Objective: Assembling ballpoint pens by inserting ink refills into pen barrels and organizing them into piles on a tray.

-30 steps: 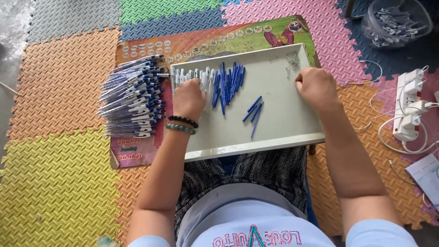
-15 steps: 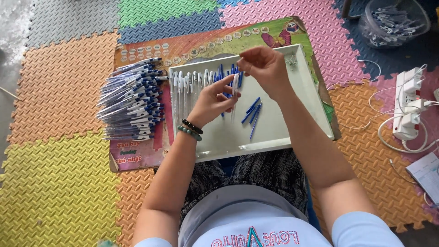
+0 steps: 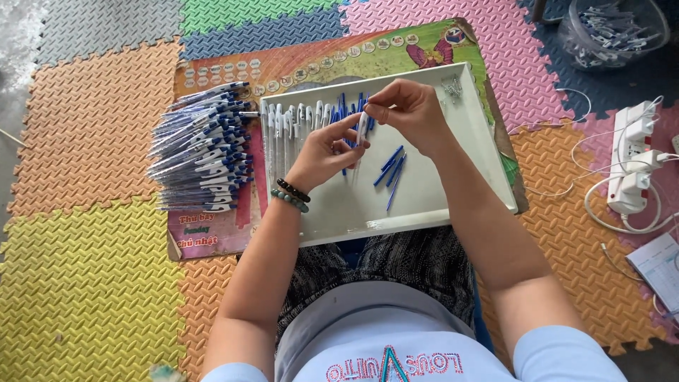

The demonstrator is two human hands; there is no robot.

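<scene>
My left hand (image 3: pixel 322 152) and my right hand (image 3: pixel 410 113) meet above the middle of the white tray (image 3: pixel 424 205), and between them they hold one white pen barrel (image 3: pixel 361 129). The barrel is slim, white, and stands nearly upright with a slight tilt; my left fingers pinch its lower part and my right fingertips pinch its top end. Whether a blue part is fitted to it I cannot tell. My left wrist carries two bead bracelets (image 3: pixel 291 196), one dark and one pale green. The tray rests across my lap over a colourful printed board (image 3: pixel 212 233). Along the far left of the tray lies a row of white barrels (image 3: pixel 290 120), side by side, pointing far to near. Just right of that row, partly behind my hands, lie blue parts (image 3: pixel 343 106) in a loose bunch. A few blue refills (image 3: pixel 392 166) lie loose near the tray's centre, slanted, just below my right hand. A small cluster of metal springs (image 3: pixel 453 86) sits in the far right corner of the tray. Left of the tray, on the board, lies a stack of finished pens (image 3: pixel 201 148), white with blue clips, lying roughly left to right. The floor is foam mat tiles (image 3: pixel 85 283) in several colours. A clear tub (image 3: pixel 608 32) of parts stands far right, and a white power strip (image 3: pixel 633 159) with cords lies on the right.
</scene>
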